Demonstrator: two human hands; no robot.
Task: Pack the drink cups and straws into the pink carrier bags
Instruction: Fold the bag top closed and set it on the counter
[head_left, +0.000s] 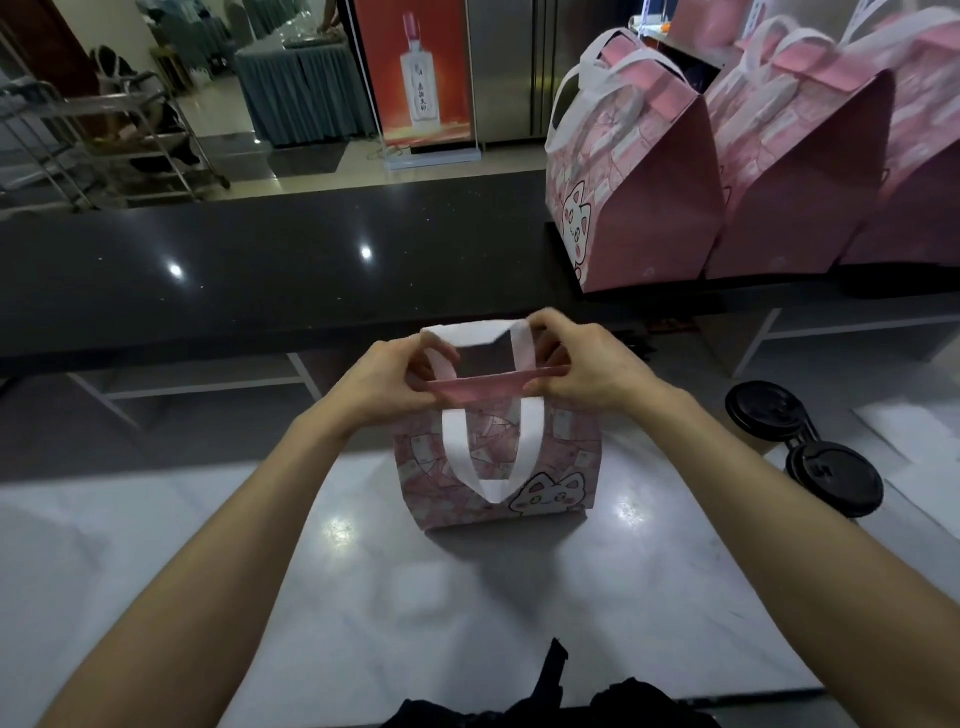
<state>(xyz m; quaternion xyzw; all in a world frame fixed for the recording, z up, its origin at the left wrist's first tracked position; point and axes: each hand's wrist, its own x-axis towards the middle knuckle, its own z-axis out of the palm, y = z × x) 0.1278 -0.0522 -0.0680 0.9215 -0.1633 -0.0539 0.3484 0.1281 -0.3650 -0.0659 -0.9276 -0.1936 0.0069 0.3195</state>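
Head view, left hand (387, 379) and right hand (582, 371) – forearms outstretched – each pinching the pink bag (498, 467) top edge

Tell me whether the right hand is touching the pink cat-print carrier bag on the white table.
Touching. The head view shows the right hand pinching the top edge of the pink cat-print carrier bag; no gap shows.

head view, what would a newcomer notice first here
Centre frame, the left hand and right hand pinch the top edge of a pink cat-print bag on the white counter. Filled pink bags line the dark ledge at upper right; black-lidded cups stand right.
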